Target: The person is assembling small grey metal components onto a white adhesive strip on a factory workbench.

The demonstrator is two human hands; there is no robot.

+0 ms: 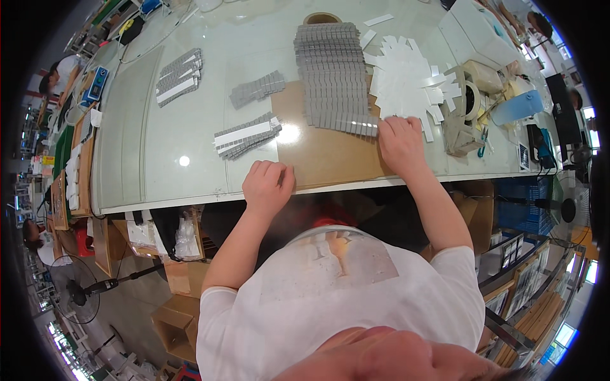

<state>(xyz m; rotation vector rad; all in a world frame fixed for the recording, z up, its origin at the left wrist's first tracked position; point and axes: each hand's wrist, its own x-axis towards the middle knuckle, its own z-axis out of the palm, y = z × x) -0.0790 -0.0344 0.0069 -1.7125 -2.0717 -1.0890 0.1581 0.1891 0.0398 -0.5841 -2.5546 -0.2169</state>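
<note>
A long stack of overlapping grey strips (333, 76) runs away from me over a brown board (318, 159) on the table. My right hand (401, 146) is at the right end of the nearest strip, its fingers bent and closed on that end; the fingertips are partly hidden. By the table's front edge, my left hand (268, 185) rests with fingers curled in and nothing visible in it. Beyond the left hand lies a bundle of grey strips (248, 136) with a white strip on top. Beside my right hand spreads a loose heap of white strips (403, 79).
Further bundles of grey strips lie at the left (180, 76) and in the middle (257, 89). A tape roll (323, 18) is behind the long stack. At the right stand a tape dispenser (462, 120), a blue container (518, 108) and a white box (478, 33).
</note>
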